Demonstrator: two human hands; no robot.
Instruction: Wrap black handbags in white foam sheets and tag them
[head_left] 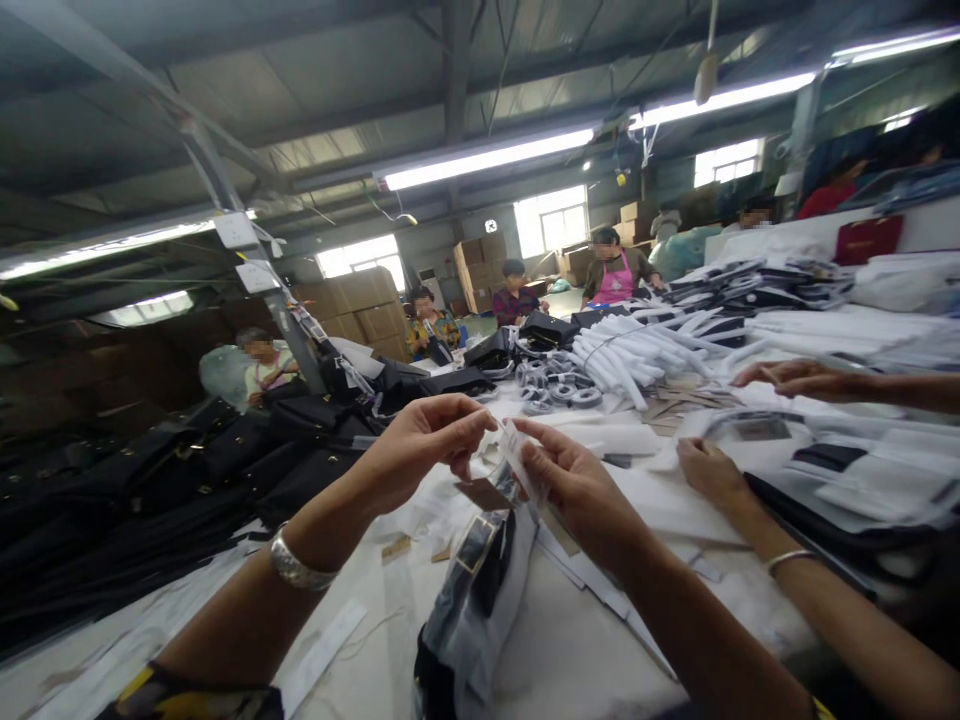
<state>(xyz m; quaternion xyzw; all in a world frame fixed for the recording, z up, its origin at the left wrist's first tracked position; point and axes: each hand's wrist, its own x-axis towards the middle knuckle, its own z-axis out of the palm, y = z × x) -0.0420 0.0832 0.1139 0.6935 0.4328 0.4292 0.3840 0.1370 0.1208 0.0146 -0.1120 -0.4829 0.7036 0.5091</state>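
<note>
In the head view, my right hand (pixel 574 485) is closed on a thin white strip (pixel 525 465), pinched between thumb and fingers. Beside it, my left hand (pixel 431 445) is closed in a pinch at the strip's upper end; what lies between its fingertips is too small to make out. A brown cardboard piece (pixel 486 495) shows just below the hands. Under them on the table lies a black strap with a gold-coloured buckle (pixel 472 560), partly covered in clear and white wrapping.
A co-worker's hands (pixel 709 470) are at the right, near a black bag with white padding (pixel 862 470). Black bags (pixel 247 450) are heaped at left. White foam rolls (pixel 615 350) and grey coils (pixel 555 385) lie ahead. Several people sit beyond the table (pixel 570 640).
</note>
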